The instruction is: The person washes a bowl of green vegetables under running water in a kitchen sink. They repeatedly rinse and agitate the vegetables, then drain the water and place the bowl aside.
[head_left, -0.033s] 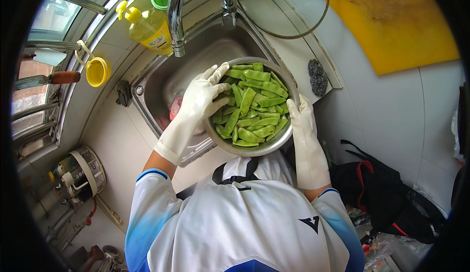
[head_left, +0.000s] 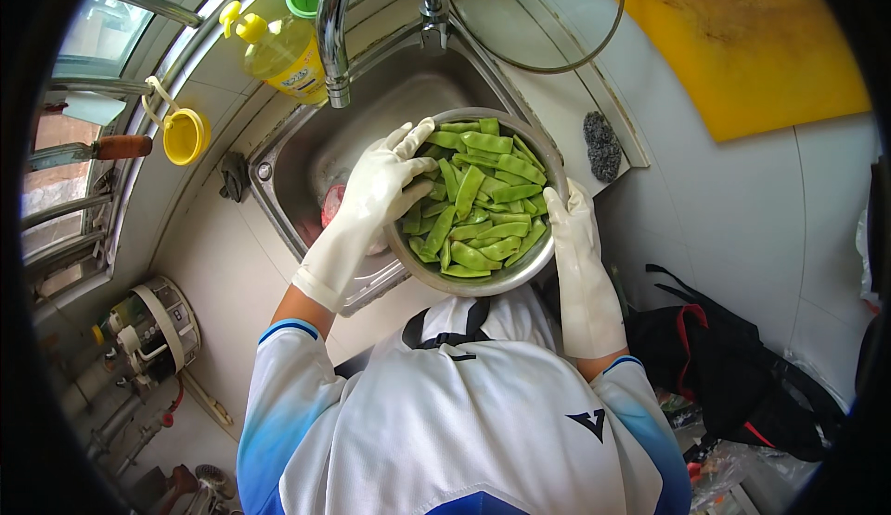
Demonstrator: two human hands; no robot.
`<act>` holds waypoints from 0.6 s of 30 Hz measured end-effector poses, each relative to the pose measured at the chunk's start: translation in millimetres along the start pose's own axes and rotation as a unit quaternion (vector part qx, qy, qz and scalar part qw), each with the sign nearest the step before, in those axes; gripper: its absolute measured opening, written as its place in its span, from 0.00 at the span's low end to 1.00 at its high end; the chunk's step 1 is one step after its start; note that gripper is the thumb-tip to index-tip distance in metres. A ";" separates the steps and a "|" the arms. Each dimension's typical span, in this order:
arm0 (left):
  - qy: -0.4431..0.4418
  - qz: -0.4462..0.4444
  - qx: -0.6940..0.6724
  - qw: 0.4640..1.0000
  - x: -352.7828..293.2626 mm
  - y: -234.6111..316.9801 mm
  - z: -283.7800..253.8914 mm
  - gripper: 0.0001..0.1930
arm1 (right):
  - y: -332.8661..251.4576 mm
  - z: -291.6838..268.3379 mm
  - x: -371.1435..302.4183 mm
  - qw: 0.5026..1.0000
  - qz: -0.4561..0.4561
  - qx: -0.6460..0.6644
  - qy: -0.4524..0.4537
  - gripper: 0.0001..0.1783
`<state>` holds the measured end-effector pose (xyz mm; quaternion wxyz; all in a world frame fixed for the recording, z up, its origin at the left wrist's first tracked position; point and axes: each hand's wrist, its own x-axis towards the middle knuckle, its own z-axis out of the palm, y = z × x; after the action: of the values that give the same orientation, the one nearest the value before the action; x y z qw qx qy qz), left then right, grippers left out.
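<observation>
Sink (head_left: pixel 404 65): room beyond bowl (head_left: pixel 475 286) | right edge (head_left: pixel 495 72) part-hidden | hands (head_left: pixel 390 176) touching bowl

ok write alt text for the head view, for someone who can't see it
A metal bowl of green flat beans partly covers a steel sink in this downward view: the white-gloved left hand lies across its left rim, the white-gloved right hand holds its right side. A chrome faucet reaches over the sink; a yellow board lies upper right.
</observation>
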<state>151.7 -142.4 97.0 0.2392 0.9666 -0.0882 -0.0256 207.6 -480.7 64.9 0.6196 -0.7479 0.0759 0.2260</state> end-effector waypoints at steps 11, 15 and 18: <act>0.156 -0.150 -0.461 0.861 -25.4 -37.6 -16.0 0.16 | -4.6 0.5 -3.5 0.999 -0.012 -0.031 0.016 0.19; 0.241 -0.215 -0.655 0.683 -29.0 -14.8 -52.8 0.17 | -4.8 3.0 -1.8 0.998 -0.016 -0.059 0.025 0.19; 0.199 -0.176 -0.792 0.550 -32.5 -41.9 -40.7 0.30 | 1.3 1.7 -0.7 0.999 -0.047 -0.011 -0.002 0.18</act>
<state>130.0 -81.4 113.7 0.9100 0.3625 0.1896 0.0668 206.1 -479.5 63.8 0.6216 -0.7568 0.0368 0.1990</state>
